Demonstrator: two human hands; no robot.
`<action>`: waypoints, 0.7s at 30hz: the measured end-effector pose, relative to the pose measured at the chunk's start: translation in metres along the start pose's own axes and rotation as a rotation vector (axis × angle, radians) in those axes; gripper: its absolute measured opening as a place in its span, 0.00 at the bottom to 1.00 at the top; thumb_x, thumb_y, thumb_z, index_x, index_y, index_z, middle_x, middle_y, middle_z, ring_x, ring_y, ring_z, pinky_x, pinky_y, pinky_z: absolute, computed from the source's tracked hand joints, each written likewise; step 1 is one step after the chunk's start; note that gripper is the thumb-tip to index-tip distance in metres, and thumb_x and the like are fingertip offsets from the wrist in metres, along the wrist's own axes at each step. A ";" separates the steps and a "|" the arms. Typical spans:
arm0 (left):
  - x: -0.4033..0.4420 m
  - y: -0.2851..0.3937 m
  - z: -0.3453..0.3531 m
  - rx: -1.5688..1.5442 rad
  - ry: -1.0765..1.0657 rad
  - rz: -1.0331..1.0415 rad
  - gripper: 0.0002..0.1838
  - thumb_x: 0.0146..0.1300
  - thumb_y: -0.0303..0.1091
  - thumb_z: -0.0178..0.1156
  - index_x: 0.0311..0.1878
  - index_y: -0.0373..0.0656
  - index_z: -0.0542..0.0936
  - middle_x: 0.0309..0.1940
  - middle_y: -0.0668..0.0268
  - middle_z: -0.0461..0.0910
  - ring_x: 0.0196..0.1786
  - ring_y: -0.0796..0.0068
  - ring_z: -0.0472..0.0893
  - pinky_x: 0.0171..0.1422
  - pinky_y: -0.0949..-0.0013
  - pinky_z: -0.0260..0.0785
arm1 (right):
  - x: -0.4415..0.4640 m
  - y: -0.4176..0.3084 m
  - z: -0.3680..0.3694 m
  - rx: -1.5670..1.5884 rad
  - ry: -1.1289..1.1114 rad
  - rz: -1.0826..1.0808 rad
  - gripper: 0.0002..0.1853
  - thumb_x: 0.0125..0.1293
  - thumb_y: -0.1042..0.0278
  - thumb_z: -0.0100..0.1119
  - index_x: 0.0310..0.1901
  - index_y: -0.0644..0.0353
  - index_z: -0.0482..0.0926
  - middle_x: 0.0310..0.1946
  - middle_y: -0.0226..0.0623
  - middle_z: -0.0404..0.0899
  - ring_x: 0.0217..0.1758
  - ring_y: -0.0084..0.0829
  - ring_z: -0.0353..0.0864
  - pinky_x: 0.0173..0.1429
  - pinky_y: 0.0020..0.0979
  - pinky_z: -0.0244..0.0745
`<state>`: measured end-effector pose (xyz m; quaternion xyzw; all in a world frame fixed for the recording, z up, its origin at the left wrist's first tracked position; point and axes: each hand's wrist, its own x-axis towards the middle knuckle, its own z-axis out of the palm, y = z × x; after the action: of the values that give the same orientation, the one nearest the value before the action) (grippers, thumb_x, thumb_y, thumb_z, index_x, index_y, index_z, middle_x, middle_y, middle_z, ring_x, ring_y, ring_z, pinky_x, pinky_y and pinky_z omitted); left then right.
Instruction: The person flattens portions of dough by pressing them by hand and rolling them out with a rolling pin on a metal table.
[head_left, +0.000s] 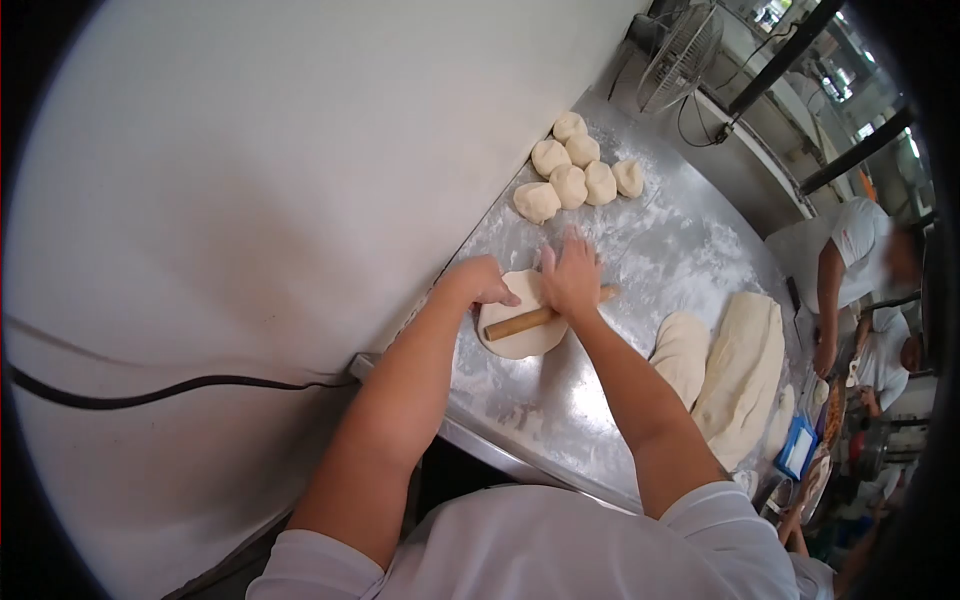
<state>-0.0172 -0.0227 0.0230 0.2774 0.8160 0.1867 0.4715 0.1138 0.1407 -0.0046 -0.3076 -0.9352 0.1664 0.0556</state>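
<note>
A flat round of dough (pixel 520 345) lies on the floured metal table (pixel 640 270). My left hand (pixel 487 280) is at its upper left edge, thumb on top and the other fingers curled round the rim, partly hidden. Across the dough rests a wooden rolling pin (pixel 518 324), tilted up to the right. My right hand (pixel 573 275) lies over the pin's right part with its palm down, fingers stretched out flat and thumb apart. One end of the pin shows just past this hand.
Several dough balls (pixel 568 186) sit along the wall at the far end. Large dough slabs (pixel 740 370) lie to the right, near a blue-edged container (pixel 797 447). A fan (pixel 682 58) stands beyond the table. Co-workers (pixel 850 250) are at the right. The white wall (pixel 250 200) borders the left.
</note>
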 end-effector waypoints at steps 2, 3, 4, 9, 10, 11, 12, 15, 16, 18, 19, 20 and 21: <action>-0.013 0.012 -0.005 0.053 0.032 0.030 0.27 0.61 0.38 0.82 0.55 0.24 0.87 0.50 0.43 0.91 0.48 0.54 0.93 0.45 0.52 0.85 | -0.035 0.025 0.002 0.021 0.071 -0.142 0.37 0.81 0.46 0.52 0.82 0.61 0.65 0.83 0.53 0.64 0.85 0.58 0.60 0.87 0.66 0.48; -0.011 0.013 -0.004 0.016 0.053 0.030 0.26 0.61 0.36 0.81 0.56 0.25 0.87 0.51 0.43 0.90 0.49 0.54 0.92 0.46 0.51 0.85 | -0.062 0.040 0.003 0.034 0.107 -0.210 0.36 0.81 0.47 0.52 0.82 0.62 0.66 0.82 0.54 0.66 0.85 0.60 0.61 0.87 0.66 0.48; -0.006 0.011 0.000 -0.025 0.071 0.027 0.26 0.60 0.34 0.81 0.57 0.25 0.87 0.52 0.42 0.90 0.50 0.54 0.92 0.46 0.50 0.84 | -0.094 0.050 -0.006 -0.059 0.043 -0.231 0.35 0.81 0.48 0.53 0.81 0.60 0.69 0.82 0.53 0.67 0.84 0.60 0.62 0.87 0.67 0.47; 0.018 -0.010 0.012 -0.233 -0.159 -0.076 0.28 0.60 0.30 0.81 0.62 0.26 0.85 0.52 0.41 0.90 0.52 0.53 0.92 0.47 0.48 0.84 | -0.169 0.082 -0.024 -0.129 -0.025 -0.290 0.32 0.80 0.47 0.54 0.78 0.57 0.75 0.83 0.54 0.64 0.84 0.62 0.60 0.86 0.71 0.44; 0.016 -0.012 0.013 -0.316 -0.237 -0.081 0.30 0.59 0.30 0.82 0.62 0.26 0.84 0.52 0.41 0.90 0.53 0.53 0.91 0.46 0.48 0.84 | -0.154 0.070 -0.023 -0.132 -0.029 -0.257 0.33 0.80 0.47 0.54 0.78 0.57 0.74 0.83 0.55 0.63 0.84 0.62 0.60 0.86 0.71 0.44; 0.013 -0.013 0.013 -0.400 -0.313 -0.086 0.31 0.58 0.29 0.82 0.63 0.26 0.84 0.52 0.41 0.90 0.54 0.52 0.91 0.46 0.48 0.84 | -0.135 0.057 -0.020 -0.134 -0.034 -0.224 0.33 0.80 0.46 0.54 0.78 0.57 0.74 0.83 0.56 0.63 0.84 0.62 0.60 0.86 0.70 0.45; 0.006 -0.007 0.010 -0.355 -0.296 -0.109 0.32 0.58 0.32 0.83 0.63 0.26 0.84 0.52 0.42 0.90 0.54 0.52 0.91 0.48 0.48 0.84 | -0.111 0.041 -0.016 -0.190 -0.076 -0.184 0.36 0.80 0.44 0.52 0.82 0.57 0.69 0.84 0.57 0.61 0.85 0.62 0.60 0.87 0.67 0.46; -0.016 0.014 0.002 -0.159 -0.217 -0.106 0.34 0.57 0.39 0.85 0.61 0.26 0.86 0.53 0.44 0.90 0.56 0.52 0.91 0.54 0.50 0.83 | -0.040 -0.002 0.001 -0.179 -0.002 -0.079 0.39 0.81 0.42 0.50 0.85 0.57 0.62 0.85 0.56 0.60 0.84 0.61 0.62 0.87 0.65 0.50; -0.020 0.017 -0.001 -0.050 -0.165 -0.056 0.34 0.56 0.41 0.86 0.60 0.26 0.86 0.53 0.44 0.90 0.56 0.52 0.91 0.56 0.51 0.83 | -0.022 -0.009 0.008 -0.165 0.043 -0.048 0.39 0.82 0.42 0.49 0.85 0.56 0.61 0.85 0.56 0.60 0.84 0.60 0.62 0.87 0.64 0.50; -0.023 0.021 -0.002 0.087 -0.076 0.003 0.35 0.56 0.45 0.86 0.58 0.26 0.87 0.53 0.45 0.90 0.56 0.52 0.90 0.60 0.53 0.82 | -0.007 -0.011 0.015 0.008 0.055 -0.080 0.37 0.82 0.43 0.49 0.84 0.57 0.64 0.84 0.55 0.63 0.83 0.60 0.63 0.87 0.64 0.52; -0.022 0.022 0.001 0.116 -0.048 0.011 0.36 0.56 0.47 0.85 0.58 0.26 0.87 0.54 0.45 0.90 0.57 0.52 0.90 0.62 0.54 0.81 | -0.008 -0.009 0.015 0.093 0.058 -0.091 0.36 0.82 0.43 0.49 0.83 0.58 0.66 0.83 0.55 0.64 0.83 0.60 0.63 0.86 0.63 0.52; -0.021 0.024 0.004 0.149 -0.019 0.025 0.36 0.57 0.49 0.85 0.57 0.26 0.87 0.54 0.45 0.90 0.57 0.52 0.90 0.63 0.55 0.80 | -0.022 0.002 0.014 0.071 0.053 -0.122 0.35 0.82 0.44 0.49 0.82 0.58 0.67 0.83 0.55 0.65 0.83 0.60 0.63 0.86 0.63 0.52; -0.020 0.027 0.006 0.043 0.015 0.041 0.34 0.57 0.45 0.85 0.58 0.27 0.87 0.54 0.45 0.90 0.57 0.52 0.90 0.63 0.54 0.80 | -0.050 0.021 0.009 0.047 0.056 -0.154 0.34 0.82 0.45 0.50 0.81 0.58 0.69 0.82 0.55 0.66 0.83 0.60 0.64 0.86 0.63 0.53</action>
<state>0.0035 -0.0136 0.0490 0.3029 0.8174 0.1810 0.4554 0.1634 0.1243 -0.0199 -0.2377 -0.9501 0.1747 0.1014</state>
